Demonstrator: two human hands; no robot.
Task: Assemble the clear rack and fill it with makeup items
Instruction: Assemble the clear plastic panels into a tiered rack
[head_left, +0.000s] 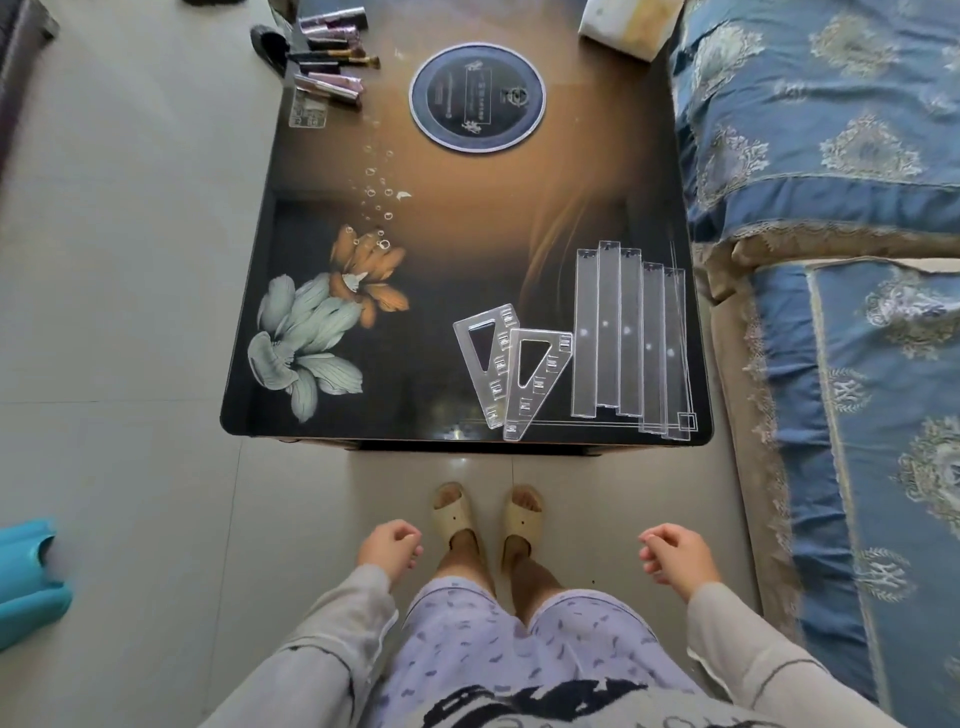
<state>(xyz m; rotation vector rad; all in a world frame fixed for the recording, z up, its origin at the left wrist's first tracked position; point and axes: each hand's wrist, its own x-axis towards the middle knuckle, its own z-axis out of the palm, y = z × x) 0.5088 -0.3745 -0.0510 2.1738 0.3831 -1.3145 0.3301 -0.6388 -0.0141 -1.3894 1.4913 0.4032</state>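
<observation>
Though faint, overlapping clear strips (605, 332)

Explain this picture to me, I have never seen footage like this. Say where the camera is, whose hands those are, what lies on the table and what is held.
There is no machine here. A person wears one wide-angle camera on the head, so you look down over their own body at a dark glass table with a flower print. The left hand and right hand hang loosely curled in front of the table and hold nothing. On the near right corner lie the unassembled rack parts: two clear triangular side panels and, beside them, a row of long clear strips. At the far left corner lie makeup items, brushes and tubes, with a small clear piece next to them. A round dark disc sits near the far edge.
</observation>
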